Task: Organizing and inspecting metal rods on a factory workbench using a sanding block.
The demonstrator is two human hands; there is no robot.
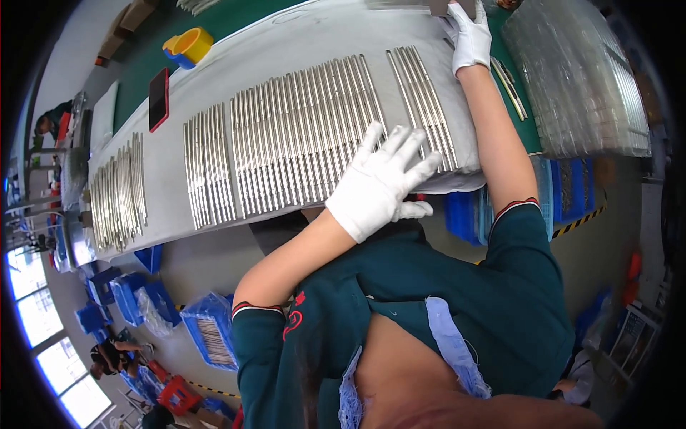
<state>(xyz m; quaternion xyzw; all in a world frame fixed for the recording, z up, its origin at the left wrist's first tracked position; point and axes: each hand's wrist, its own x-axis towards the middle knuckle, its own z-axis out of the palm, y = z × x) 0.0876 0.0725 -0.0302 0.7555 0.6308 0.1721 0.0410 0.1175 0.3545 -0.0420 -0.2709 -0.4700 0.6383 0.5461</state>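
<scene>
My left hand [382, 180], in a white glove, is open with its fingers spread, over the near ends of a wide row of slim silver metal rods [304, 129]. The fingertips reach toward a narrower group of rods [421, 107] on the right; contact cannot be made out. At the far edge my right hand [469, 43], also gloved in white, is closed on a grey-brown piece [443, 7], cut off by the picture's top. More rods lie in a group [209, 168] farther left and in an uneven group [118, 193] at the left end.
A grey-white cloth [168, 154] covers much of the green table. On it lies a red-edged phone [159, 99]; behind stands a yellow-and-blue tape dispenser [189, 47]. Pens [511, 89] and a plastic-wrapped stack [579, 86] are on the right. Blue bins [464, 214] stand below the table.
</scene>
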